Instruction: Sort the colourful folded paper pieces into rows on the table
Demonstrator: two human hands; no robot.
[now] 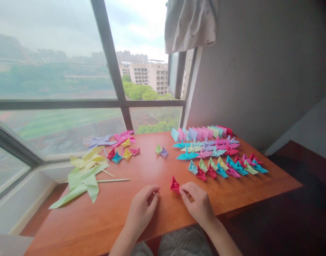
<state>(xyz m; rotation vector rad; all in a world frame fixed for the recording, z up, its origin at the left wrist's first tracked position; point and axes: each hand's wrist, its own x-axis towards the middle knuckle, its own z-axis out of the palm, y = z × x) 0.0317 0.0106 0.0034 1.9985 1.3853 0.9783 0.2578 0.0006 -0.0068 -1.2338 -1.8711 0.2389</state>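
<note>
A red folded paper boat [174, 185] is at the near middle of the wooden table [141, 170]. The thumb and fingers of my right hand [197, 202] pinch its right end. To the left of the boat, my left hand [144, 206] is curled with thumb and fingertips close together, apart from the boat; whether anything small is between them is hidden. Beyond both hands, a small green paper boat [158, 149] stands beside a purple one [164, 153].
Rows of colourful paper boats [222, 170], paper cranes [205, 147] and folded paper pieces [200, 133] cover the right side. Paper pinwheels [84, 181] on sticks lie at the left, near several more boats [117, 157]. A window [85, 103] borders the far edge.
</note>
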